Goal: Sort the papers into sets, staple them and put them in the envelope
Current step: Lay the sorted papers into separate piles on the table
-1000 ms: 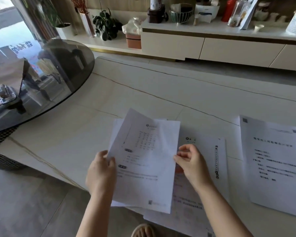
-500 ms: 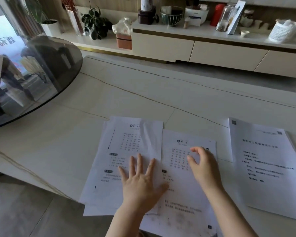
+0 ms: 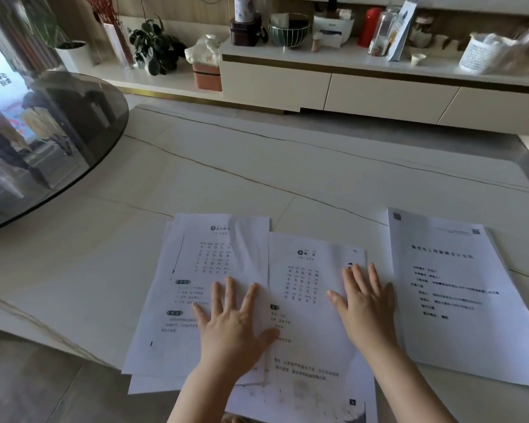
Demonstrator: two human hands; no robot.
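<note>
Three flat printed paper piles (image 3: 312, 300) (left two overlapping) lie on the table.

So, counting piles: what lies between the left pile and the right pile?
In the head view, a middle pile lies between the left pile and right pile, under the right hand.

The papers (image 3: 196, 288) are thin white matt sheets with black print, the left pile creased down its top sheet. They lie on a pale stone-look table (image 3: 257, 178), smooth with a soft sheen and fine dark veins. Beside it, a round dark glass tabletop (image 3: 58, 141) is glossy and mirror-like. The cabinet (image 3: 379, 93) fronts look smooth, cream and satin.
</note>
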